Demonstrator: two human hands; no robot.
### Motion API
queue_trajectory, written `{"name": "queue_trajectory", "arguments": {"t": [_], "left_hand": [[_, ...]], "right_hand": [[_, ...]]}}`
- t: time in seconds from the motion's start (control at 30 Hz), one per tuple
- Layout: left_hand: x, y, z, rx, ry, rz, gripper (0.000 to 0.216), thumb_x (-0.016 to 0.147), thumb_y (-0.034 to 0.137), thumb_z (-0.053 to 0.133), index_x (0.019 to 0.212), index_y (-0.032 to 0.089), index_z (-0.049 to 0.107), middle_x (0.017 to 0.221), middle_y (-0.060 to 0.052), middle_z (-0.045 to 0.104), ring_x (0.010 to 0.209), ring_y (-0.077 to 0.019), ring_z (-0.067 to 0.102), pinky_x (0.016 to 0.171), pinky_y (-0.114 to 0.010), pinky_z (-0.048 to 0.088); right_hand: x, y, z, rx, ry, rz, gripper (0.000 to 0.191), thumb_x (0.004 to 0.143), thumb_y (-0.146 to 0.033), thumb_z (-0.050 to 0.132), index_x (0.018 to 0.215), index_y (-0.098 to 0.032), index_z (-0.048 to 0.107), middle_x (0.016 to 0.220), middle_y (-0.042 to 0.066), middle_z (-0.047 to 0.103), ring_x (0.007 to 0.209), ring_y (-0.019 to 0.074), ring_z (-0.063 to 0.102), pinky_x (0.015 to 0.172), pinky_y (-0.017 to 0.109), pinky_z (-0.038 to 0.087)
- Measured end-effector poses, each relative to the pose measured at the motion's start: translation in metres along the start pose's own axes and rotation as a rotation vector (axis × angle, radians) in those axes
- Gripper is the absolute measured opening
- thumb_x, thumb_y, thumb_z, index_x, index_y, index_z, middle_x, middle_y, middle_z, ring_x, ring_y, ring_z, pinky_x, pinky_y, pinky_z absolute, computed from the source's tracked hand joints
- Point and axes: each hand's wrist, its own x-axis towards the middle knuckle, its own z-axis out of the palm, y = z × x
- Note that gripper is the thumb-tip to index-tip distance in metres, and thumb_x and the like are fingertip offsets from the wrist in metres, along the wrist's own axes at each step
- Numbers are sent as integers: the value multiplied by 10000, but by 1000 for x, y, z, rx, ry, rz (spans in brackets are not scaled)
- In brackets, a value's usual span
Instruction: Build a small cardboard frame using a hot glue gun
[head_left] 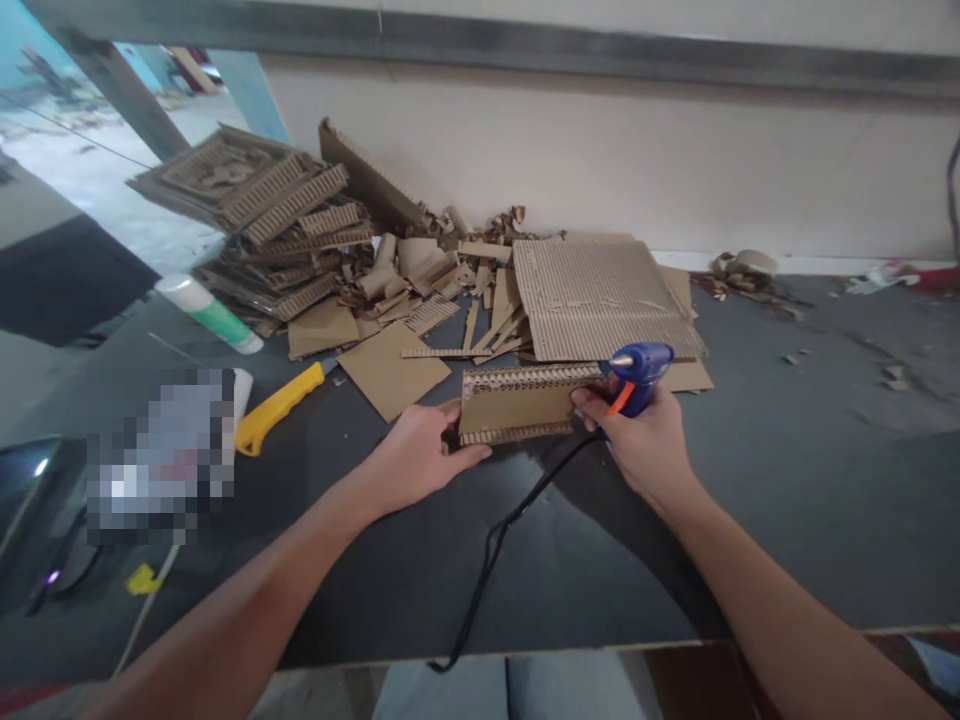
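Toward the left edge of the tabletop (795, 490) lies an object (169, 440) too blurred to make out, with a small yellow piece (142, 580) nearer the front edge. Beyond are a white tube with a green label (211, 315) and a yellow-handled tool (279, 407). Near the far left corner rises a stack of cardboard frames (259, 215). Right of the tool, a flat cardboard square (394, 372) lies before a heap of scraps (416, 262) along the back.

The left hand (416, 460) has its grip pinching the left end of a cardboard piece (517, 408), which has corrugated strips along two sides and is at the middle of the tabletop. A black cord (491, 560) runs from the front edge up to a blue glue gun (645, 375). The right hand's (649, 440) grip is wrapped around this gun, its fingertips at the piece's right end; the nozzle points left. Behind the piece and gun lies a ribbed cardboard sheet (600, 300); farther right, more scraps (750, 265) sit by the back edge.
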Motion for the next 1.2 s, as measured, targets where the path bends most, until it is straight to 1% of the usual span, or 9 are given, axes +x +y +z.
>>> {"name": "queue_trajectory", "arguments": {"t": [0.1, 0.23, 0.4, 0.47, 0.6, 0.77, 0.9, 1.07, 1.2], "left_hand": [[1, 0, 0, 40, 102, -4, 349, 832, 516, 620, 865, 172, 671, 534, 3, 571, 497, -169, 556, 467, -253, 347], [0, 0, 0, -32, 189, -66, 377, 816, 506, 646, 955, 158, 686, 573, -2, 602, 527, -165, 558, 489, -255, 384], [-3, 2, 2, -339, 128, -102, 448, 808, 497, 674, 1076, 138, 667, 730, -48, 699, 591, -179, 626, 517, -272, 465], [-2, 4, 3, -330, 162, -89, 419, 818, 473, 670, 1070, 138, 663, 747, -57, 716, 625, -195, 657, 545, -280, 493], [-1, 5, 4, -69, 280, -14, 357, 831, 410, 665, 1103, 179, 671, 715, -25, 720, 611, -193, 655, 585, -279, 484], [0, 3, 4, 26, 326, -16, 361, 845, 424, 656, 1120, 190, 678, 683, -8, 709, 536, -170, 609, 541, -260, 451], [-1, 4, 6, -51, 331, -16, 355, 830, 405, 685, 1110, 186, 684, 722, -22, 719, 590, -176, 644, 566, -253, 485], [-2, 8, 7, -98, 283, -2, 353, 836, 362, 682, 1150, 200, 665, 732, -20, 723, 644, -192, 673, 602, -264, 518], [-3, 8, 10, -106, 260, 21, 347, 844, 386, 670, 1146, 216, 660, 707, -11, 710, 645, -192, 673, 595, -261, 523]], "right_hand": [[0, -3, 0, -95, 59, -31, 327, 619, -289, 845, 771, -196, 571, 647, -17, 642, 529, 128, 579, 523, 289, 478], [-1, -7, 0, -134, 99, -79, 301, 652, -317, 818, 749, -202, 557, 568, -36, 594, 473, 116, 533, 459, 264, 430], [-4, -8, -1, -149, -46, 0, 320, 730, -441, 752, 747, -212, 530, 506, -36, 561, 418, 123, 506, 412, 266, 409], [-5, -8, -1, -231, -69, -2, 341, 709, -459, 765, 768, -217, 532, 485, -50, 532, 403, 128, 485, 400, 272, 396], [-7, -8, -1, -475, -43, -183, 448, 581, -473, 846, 821, -214, 571, 616, -22, 595, 526, 161, 545, 483, 295, 450], [-12, -9, -2, -534, -155, -361, 380, 810, -464, 667, 1081, -208, 599, 770, 9, 664, 624, 159, 577, 582, 284, 480], [-16, -9, 1, -691, -110, -483, 321, 790, -452, 680, 979, -207, 598, 609, -37, 589, 479, 127, 502, 503, 265, 424], [-16, -4, 6, -808, -90, -553, 410, 711, -562, 732, 822, -227, 525, 626, -12, 621, 514, 160, 587, 485, 265, 426], [-16, 3, 8, -880, -45, -646, 334, 769, -512, 683, 808, -236, 497, 593, -21, 598, 512, 167, 605, 487, 264, 418]]}}
